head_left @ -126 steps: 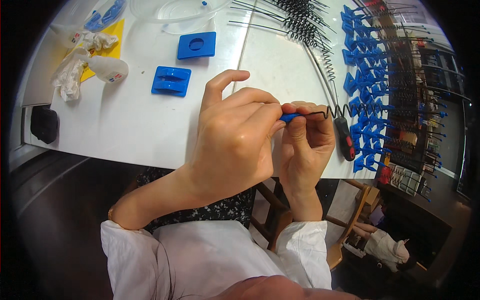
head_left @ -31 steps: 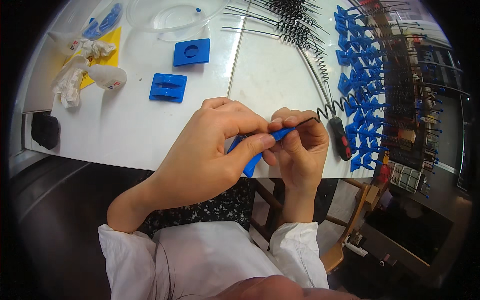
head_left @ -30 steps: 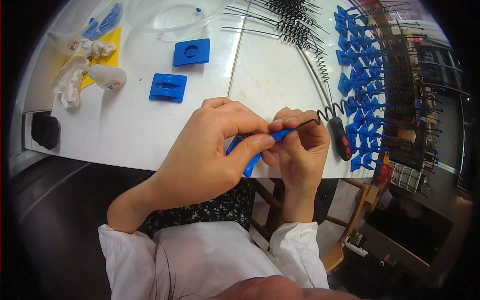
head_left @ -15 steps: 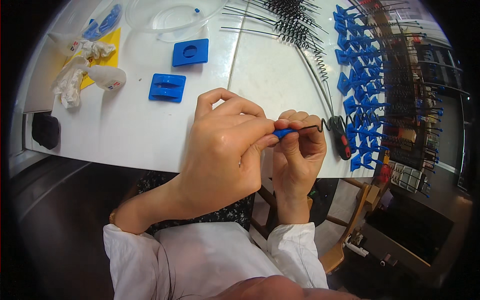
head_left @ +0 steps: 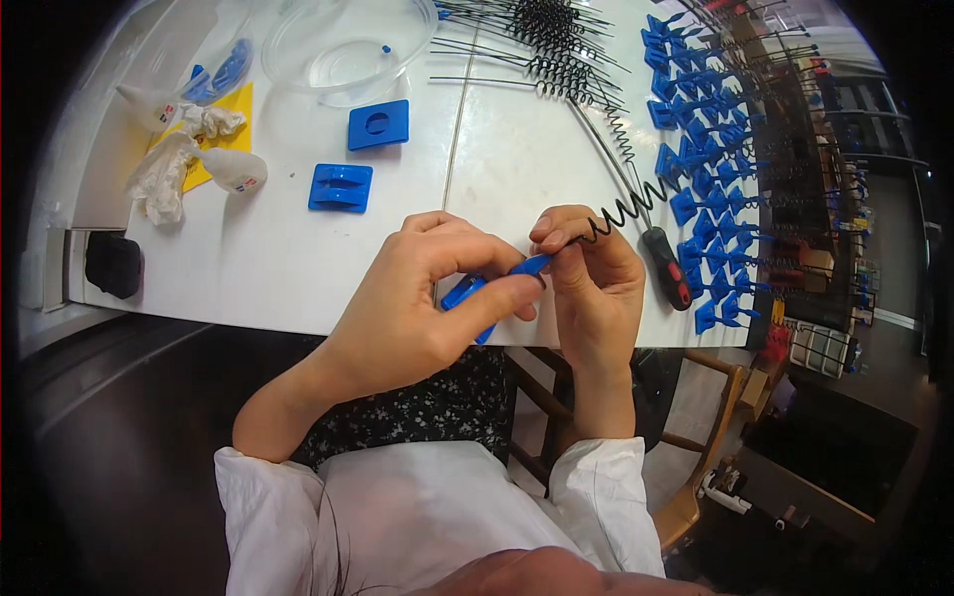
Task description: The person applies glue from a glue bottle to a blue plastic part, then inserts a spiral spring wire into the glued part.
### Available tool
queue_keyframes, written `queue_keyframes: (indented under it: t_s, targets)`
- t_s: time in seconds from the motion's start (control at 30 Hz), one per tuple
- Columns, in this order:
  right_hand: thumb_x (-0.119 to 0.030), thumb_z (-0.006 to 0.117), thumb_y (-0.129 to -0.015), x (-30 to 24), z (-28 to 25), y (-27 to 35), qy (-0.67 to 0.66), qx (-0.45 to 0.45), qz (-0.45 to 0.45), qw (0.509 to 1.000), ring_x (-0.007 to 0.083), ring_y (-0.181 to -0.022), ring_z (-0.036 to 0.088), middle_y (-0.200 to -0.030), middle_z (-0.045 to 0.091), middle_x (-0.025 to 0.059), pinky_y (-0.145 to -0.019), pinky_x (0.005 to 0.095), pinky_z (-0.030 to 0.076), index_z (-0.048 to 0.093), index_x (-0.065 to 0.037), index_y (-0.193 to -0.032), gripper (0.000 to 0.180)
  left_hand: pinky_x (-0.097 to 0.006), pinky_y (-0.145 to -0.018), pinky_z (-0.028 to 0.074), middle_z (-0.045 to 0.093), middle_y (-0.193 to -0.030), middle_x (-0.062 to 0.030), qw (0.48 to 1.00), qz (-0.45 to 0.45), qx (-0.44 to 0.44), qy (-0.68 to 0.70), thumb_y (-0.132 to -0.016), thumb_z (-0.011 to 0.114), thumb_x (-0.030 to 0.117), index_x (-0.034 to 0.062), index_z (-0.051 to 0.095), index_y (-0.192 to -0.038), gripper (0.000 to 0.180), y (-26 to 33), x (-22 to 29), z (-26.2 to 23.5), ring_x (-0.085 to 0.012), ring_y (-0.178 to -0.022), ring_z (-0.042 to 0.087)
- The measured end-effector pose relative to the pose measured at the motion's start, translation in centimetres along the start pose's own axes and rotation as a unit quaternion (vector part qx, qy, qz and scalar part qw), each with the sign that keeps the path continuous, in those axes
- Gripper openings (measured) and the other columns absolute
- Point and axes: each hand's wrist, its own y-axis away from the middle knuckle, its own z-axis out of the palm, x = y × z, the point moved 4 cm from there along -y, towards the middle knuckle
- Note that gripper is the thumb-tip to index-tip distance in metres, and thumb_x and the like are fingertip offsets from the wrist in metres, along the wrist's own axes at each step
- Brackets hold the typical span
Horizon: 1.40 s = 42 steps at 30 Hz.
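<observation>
In front of my chest, both hands meet over a blue plastic piece (head_left: pixel 533 264) with a narrow tip. My left hand (head_left: pixel 402 288) is closed on it between thumb and fingers. More blue plastic (head_left: pixel 462 292) shows under that hand, and I cannot tell how far the two are joined. A black coiled wire (head_left: pixel 618 213) runs from the tip up to the right. Where tip and wire meet, my right hand (head_left: pixel 601 288) pinches them between thumb and fingers, hiding the joint. Just right of this hand lies a screwdriver (head_left: pixel 666 268) with a black and red handle.
Two blue square plates (head_left: pixel 379 125) (head_left: pixel 341 188) lie left of centre. Behind them stands a clear basin (head_left: pixel 283 45). White squeeze bottles (head_left: pixel 236 171), crumpled tissue (head_left: pixel 161 179) and a yellow sheet (head_left: pixel 199 177) sit far left. Coiled wires (head_left: pixel 547 30) pile up behind; several blue pieces (head_left: pixel 711 204) line the right edge.
My left hand has turned and lowered, uncovering more blue plastic beneath it. The coiled wire now slants up to the right, where before it pointed nearly level.
</observation>
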Motion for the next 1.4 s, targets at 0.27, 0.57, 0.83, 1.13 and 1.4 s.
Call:
queue_keyframes:
  t_s: [0.27,0.57,0.83,1.13,1.4]
  targets:
    - [-0.005,0.061,-0.089,-0.7,0.4,0.5,-0.077,0.018,0.04,0.996,0.0144,-0.084,0.061,-0.094,0.065,0.0099,-0.075,0.0261,0.049,0.061,0.001,-0.095,0.008,-0.032,-0.089,0.035,0.069,-0.069,-0.002,0.997,0.036,0.062,-0.005,-0.085,0.063,0.019,0.0055,0.07,-0.073,0.019,0.2,-0.3,1.2,-0.0147,-0.063,0.059]
    - [-0.008,0.063,-0.089,-1.3,0.0,0.6,-0.091,0.011,0.062,0.994,0.0148,-0.079,0.062,-0.089,0.065,0.0096,-0.068,0.026,0.048,0.062,0.001,-0.093,0.009,-0.034,-0.102,0.029,0.071,-0.076,-0.0025,0.994,-0.003,0.018,0.106,-0.096,0.048,0.021,0.0039,0.07,-0.083,0.031,0.4,0.1,1.8,-0.0106,-0.067,0.061]
    - [-0.001,0.062,-0.087,-3.5,-1.2,0.9,0.001,0.037,-0.025,0.999,0.0164,-0.083,0.063,-0.088,0.066,0.0098,-0.075,0.0284,0.05,0.062,0.002,-0.094,0.007,-0.032,-0.089,0.04,0.071,-0.084,-0.0061,0.931,0.105,0.212,-0.277,-0.081,0.065,0.003,0.0029,0.071,-0.093,0.013,1.1,0.8,-1.5,-0.0166,-0.081,0.064]
    - [0.013,0.062,-0.078,-2.2,-3.0,0.8,0.277,0.022,-0.131,0.952,0.0145,-0.083,0.064,-0.089,0.068,0.0085,-0.077,0.0258,0.05,0.065,0.003,-0.092,0.017,-0.03,-0.072,0.043,0.065,-0.073,-0.0041,0.915,0.123,0.274,-0.269,-0.075,0.072,0.005,0.0079,0.067,-0.105,0.031,1.1,-1.0,-1.6,-0.0187,-0.072,0.061]
    - [0.012,0.063,-0.077,-1.2,-3.2,0.6,0.288,0.017,-0.095,0.953,0.0154,-0.084,0.065,-0.094,0.068,0.0095,-0.076,0.0265,0.051,0.066,0.002,-0.093,0.019,-0.028,-0.073,0.045,0.068,-0.082,-0.0077,0.912,0.123,0.27,-0.284,-0.077,0.07,0.001,0.0058,0.068,-0.107,0.03,1.6,-1.3,-1.6,-0.0159,-0.077,0.061]
